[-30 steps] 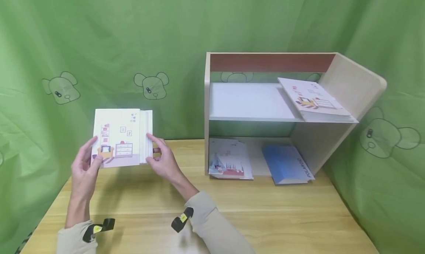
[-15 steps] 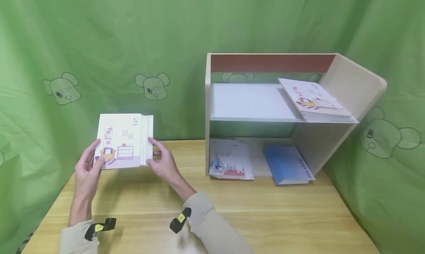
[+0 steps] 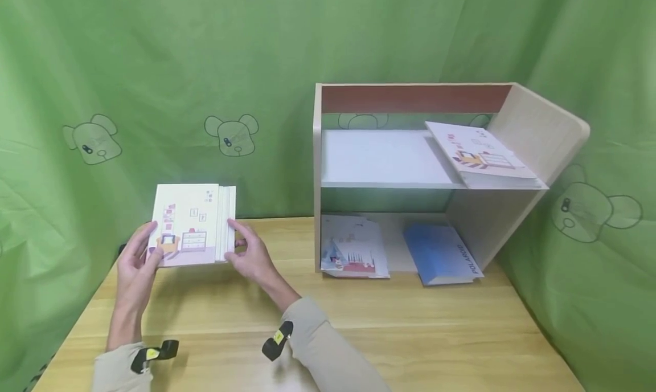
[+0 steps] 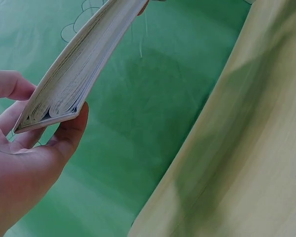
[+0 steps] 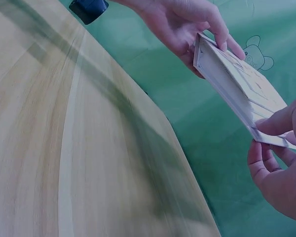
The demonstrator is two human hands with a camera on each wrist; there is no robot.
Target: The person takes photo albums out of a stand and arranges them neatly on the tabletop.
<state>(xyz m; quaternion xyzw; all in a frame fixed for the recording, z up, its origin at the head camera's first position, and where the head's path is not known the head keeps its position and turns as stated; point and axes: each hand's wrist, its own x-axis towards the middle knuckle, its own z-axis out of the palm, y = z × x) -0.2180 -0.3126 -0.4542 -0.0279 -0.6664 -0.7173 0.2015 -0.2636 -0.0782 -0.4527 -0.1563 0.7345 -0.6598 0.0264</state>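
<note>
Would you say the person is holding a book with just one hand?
No, the left hand and right hand both grip the book, one on each side.

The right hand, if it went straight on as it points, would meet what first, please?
The right hand would first meet the book it pinches; beyond, probably the green curtain, though depth is unclear.

Shelf unit (image 3: pixel 545 118) is set on R of tbl (image 3: pixel 410 335), green curtain (image 3: pixel 287 44) w/ bear prints (image 3: pixel 237 139) hung behind. Upper shelf (image 3: pixel 381 157): white illus. bk (image 3: pixel 482 155) placed at R end. Lower shelf (image 3: pixel 400 249): pale illus. bk (image 3: pixel 355 246) laid L, blue POLAROID vol. (image 3: pixel 441 255) R.
</note>
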